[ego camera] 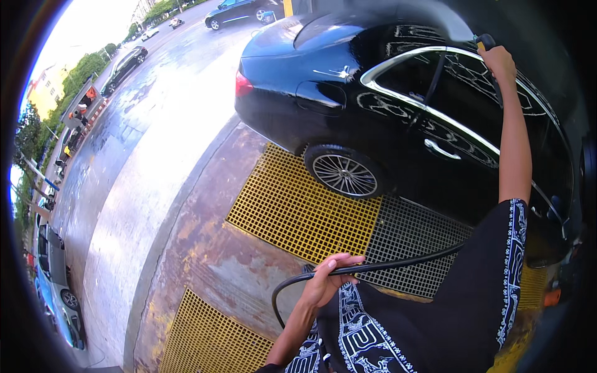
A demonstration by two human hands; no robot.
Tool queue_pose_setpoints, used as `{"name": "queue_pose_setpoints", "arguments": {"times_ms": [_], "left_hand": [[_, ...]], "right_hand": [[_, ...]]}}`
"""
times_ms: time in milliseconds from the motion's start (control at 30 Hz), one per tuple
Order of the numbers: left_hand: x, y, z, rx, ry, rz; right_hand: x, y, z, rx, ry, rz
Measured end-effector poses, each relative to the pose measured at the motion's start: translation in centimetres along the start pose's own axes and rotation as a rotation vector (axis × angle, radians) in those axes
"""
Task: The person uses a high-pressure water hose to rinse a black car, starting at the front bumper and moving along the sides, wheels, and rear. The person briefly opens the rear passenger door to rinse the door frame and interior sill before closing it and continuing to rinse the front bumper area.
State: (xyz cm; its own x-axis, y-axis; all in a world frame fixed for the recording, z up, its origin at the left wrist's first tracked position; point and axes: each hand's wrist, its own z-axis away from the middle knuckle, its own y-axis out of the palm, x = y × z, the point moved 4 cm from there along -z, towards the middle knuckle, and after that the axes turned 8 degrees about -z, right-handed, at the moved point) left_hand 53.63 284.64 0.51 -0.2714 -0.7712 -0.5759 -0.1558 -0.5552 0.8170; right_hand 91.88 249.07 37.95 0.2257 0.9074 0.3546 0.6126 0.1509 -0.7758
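Note:
My right hand (500,65) is raised over the side windows of a black sedan (387,130), gripping a pressure-washer spray gun (486,42) with a yellow part near its front. A white fan of water (443,16) leaves the gun and spreads over the car's roof. Low in front of my body, my left hand (324,279) holds a black hose (401,265), its fingers loosely extended along it. From that hand the hose bends down on the left, and on the right it passes behind my dark patterned sleeve. Wet sheen covers the sedan's rear end.
Yellow floor grating (298,205) and grey grating (415,238) lie beside and beneath the rear wheel (345,173). Another yellow grating panel (210,335) is at lower left. Wet concrete (140,186) stretches toward a road with cars. A silver-blue car (58,284) stands at far left.

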Motion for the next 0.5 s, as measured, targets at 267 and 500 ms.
{"name": "queue_pose_setpoints", "arguments": {"times_ms": [267,500], "left_hand": [[-12.7,-5.3,-7.8,0.056,-0.030,-0.121],[-19.0,-10.4,-11.2,0.081,-0.038,-0.101]], "right_hand": [[20.7,14.8,12.2,0.743,-0.282,-0.392],[24.0,12.9,-1.0,0.064,-0.174,0.169]]}}
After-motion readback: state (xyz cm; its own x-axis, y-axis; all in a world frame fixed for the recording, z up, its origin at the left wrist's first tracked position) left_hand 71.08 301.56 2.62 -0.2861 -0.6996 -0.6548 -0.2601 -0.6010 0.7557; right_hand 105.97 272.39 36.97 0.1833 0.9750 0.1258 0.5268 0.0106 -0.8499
